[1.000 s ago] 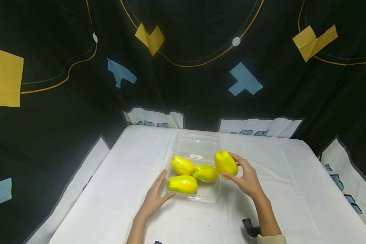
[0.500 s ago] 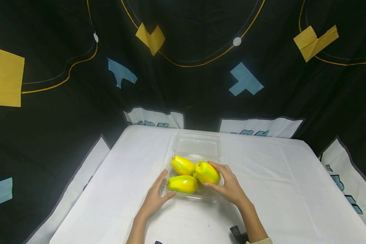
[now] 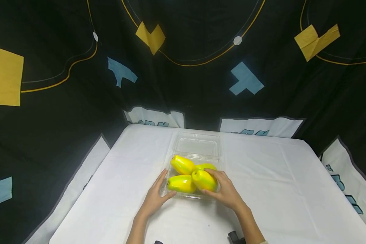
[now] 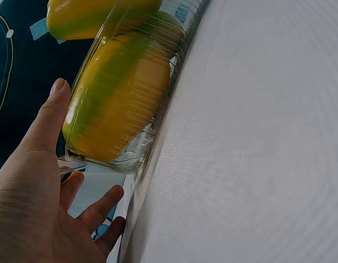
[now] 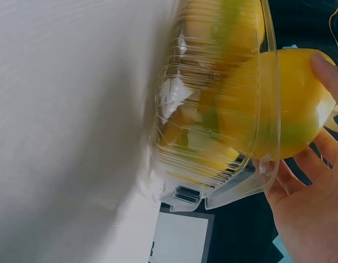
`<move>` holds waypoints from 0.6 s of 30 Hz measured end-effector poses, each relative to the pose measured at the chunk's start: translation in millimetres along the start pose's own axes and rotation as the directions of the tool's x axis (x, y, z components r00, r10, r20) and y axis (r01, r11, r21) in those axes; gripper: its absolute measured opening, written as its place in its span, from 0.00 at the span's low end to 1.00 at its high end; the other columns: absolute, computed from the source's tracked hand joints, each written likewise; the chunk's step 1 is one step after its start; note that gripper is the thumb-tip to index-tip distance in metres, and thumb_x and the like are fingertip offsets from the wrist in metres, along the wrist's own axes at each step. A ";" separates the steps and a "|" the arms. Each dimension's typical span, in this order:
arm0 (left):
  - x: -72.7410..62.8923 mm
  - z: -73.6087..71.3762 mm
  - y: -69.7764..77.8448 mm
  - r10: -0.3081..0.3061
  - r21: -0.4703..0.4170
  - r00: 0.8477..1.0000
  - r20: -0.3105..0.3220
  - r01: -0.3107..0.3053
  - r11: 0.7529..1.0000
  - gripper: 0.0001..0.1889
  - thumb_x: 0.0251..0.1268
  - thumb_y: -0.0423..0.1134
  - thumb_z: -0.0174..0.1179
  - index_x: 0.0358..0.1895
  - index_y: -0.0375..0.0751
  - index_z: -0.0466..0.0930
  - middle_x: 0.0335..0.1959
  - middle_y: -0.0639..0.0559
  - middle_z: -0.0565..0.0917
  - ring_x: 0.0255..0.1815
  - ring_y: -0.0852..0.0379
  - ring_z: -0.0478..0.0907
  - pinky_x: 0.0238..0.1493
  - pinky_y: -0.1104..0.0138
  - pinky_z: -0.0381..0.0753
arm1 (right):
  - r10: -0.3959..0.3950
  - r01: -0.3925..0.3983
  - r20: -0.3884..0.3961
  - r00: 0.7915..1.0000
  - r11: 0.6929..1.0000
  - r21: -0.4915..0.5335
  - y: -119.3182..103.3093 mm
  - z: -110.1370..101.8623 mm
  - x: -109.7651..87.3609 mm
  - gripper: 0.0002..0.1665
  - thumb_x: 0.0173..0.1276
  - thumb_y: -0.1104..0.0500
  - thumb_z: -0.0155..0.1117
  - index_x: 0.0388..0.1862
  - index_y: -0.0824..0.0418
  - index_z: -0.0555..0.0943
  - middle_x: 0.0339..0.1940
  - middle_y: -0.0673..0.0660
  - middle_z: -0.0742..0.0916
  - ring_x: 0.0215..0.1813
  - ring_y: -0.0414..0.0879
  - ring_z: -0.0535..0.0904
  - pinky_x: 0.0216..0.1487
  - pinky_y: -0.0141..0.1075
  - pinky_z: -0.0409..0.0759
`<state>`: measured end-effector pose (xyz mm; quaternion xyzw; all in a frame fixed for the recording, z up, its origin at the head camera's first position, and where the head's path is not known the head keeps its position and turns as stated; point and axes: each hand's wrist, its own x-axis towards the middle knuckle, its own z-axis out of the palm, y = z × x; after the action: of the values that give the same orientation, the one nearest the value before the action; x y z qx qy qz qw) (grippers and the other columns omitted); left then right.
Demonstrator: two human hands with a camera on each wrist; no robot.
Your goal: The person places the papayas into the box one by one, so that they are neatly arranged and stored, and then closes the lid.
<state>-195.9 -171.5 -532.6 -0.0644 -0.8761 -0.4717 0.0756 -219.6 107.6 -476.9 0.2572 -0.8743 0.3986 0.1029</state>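
Note:
A clear plastic clamshell box (image 3: 196, 144) lies on the white table with its lid folded back. Inside are papaya-like yellow-green fruits: one at the back left (image 3: 183, 165), another at the front left (image 3: 181, 184), and a third at the back right (image 3: 206, 166), partly covered. My right hand (image 3: 227, 191) holds a fourth papaya (image 3: 203, 179) between thumb and fingers at the front right of the box. In the right wrist view this papaya (image 5: 300, 104) stands partly above the rim. My left hand (image 3: 154, 196) spreads around the box's front left corner, its thumb (image 4: 51, 109) along the rim.
The white cloth-covered table (image 3: 277, 189) stretches to both sides of the box. Behind it hangs a black curtain (image 3: 189, 91) with yellow and blue patches. A dark device (image 3: 236, 238) sits at my right wrist.
My right hand has brought its papaya leftward and down from the box's right side, over the back right one, then toward the front right of the box. The left hand has stayed put.

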 end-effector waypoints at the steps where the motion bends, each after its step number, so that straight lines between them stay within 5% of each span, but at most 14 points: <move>1: -0.1 -0.1 0.1 0.000 -0.001 1.000 -0.001 0.000 1.000 0.46 0.50 0.60 0.64 0.72 0.56 0.51 0.73 0.53 0.52 0.70 0.45 0.54 0.63 0.39 0.54 | -0.004 0.004 0.003 1.000 1.000 -0.003 0.6 0.3 -0.5 0.40 0.49 0.43 0.73 0.61 0.47 0.72 0.56 0.47 0.78 0.56 0.44 0.70 0.57 0.54 0.70; 10: -0.4 0.2 -0.2 -0.004 0.001 1.000 0.000 0.004 1.000 0.46 0.50 0.61 0.64 0.72 0.56 0.51 0.73 0.54 0.52 0.69 0.45 0.56 0.62 0.38 0.54 | -0.031 0.032 0.020 0.999 0.999 -0.027 6.1 2.8 -4.3 0.39 0.50 0.44 0.73 0.62 0.51 0.72 0.60 0.48 0.74 0.61 0.47 0.68 0.59 0.55 0.68; 18: 0.1 -0.1 0.4 -0.007 0.010 1.000 0.002 0.007 1.000 0.46 0.50 0.61 0.64 0.72 0.63 0.49 0.73 0.54 0.52 0.71 0.47 0.52 0.64 0.41 0.53 | -0.016 0.016 0.019 1.000 1.000 -0.005 7.5 3.0 -5.5 0.39 0.49 0.45 0.74 0.62 0.51 0.74 0.53 0.50 0.71 0.57 0.50 0.67 0.57 0.54 0.70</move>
<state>-195.9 -171.4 -532.1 -0.0615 -0.8787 -0.4676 0.0734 -218.8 111.5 -485.9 0.2676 -0.8743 0.3928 0.0984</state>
